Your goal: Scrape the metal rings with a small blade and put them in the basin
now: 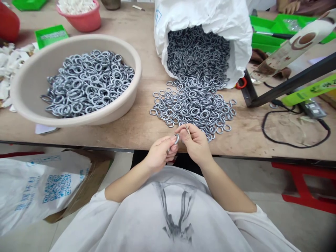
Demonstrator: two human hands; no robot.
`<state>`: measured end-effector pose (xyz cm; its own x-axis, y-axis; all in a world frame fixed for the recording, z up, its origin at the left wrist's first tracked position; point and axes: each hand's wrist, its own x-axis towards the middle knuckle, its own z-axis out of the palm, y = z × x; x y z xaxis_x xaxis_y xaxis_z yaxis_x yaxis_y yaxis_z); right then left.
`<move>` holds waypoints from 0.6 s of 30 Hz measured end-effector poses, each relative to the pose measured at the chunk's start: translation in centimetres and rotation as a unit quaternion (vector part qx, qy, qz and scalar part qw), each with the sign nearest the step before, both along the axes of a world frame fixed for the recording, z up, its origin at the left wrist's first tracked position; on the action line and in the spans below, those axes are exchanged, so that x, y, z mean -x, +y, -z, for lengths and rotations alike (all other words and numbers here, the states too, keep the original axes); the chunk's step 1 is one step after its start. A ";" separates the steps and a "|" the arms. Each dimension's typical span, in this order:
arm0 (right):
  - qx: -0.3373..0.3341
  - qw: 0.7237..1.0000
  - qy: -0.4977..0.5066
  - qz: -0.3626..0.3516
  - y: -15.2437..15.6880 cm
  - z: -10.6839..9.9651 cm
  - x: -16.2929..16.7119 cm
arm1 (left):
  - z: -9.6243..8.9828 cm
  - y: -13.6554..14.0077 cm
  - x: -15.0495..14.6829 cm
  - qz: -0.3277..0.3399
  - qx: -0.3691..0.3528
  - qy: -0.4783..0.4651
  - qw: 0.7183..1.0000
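left hand [162, 152] pinches grey ring [177, 139] | right hand [197, 142] pinches thin strip [187, 130] | loose rings [195, 105] at 1 o'clock | ring seems light, stiff, slippery; hold by rim

At the frame's centre, the fingers of the left hand [161, 151] partly hid a grey ring [177, 139], and the thin item [187, 129] pinched in the right hand [198, 144] was too small to identify. At the upper left, the left edge cut off a red container [9, 22], and the pieces in a green tray [49, 31] were too small to tell. The top edge cropped a pink bowl [88, 21], a white sack [237, 21] and the person behind a co-worker's hand [290, 7]. At the lower right, the tabletop [236, 147] partly hid a red stool [300, 183].
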<state>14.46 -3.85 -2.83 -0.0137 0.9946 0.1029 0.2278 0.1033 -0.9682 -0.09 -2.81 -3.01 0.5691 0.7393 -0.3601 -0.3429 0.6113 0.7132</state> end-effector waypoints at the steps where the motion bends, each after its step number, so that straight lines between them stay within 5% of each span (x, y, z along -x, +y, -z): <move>1: -0.021 0.999 -0.031 0.008 0.0 -0.1 -0.1 | -0.1 0.0 0.0 -0.001 0.009 -0.009 1.000; 8: -0.168 0.946 -0.275 -0.025 -1.3 -0.6 0.0 | -0.2 0.0 -0.1 -0.052 0.048 -0.028 0.997; 14: -0.127 0.952 -0.275 -0.038 -0.6 -0.4 -0.2 | -0.2 -0.2 -0.1 -0.040 0.031 -0.019 0.999; 18: -0.065 0.961 -0.255 0.087 0.4 0.3 -2.1 | -0.7 -0.5 0.4 0.037 0.010 -0.042 0.998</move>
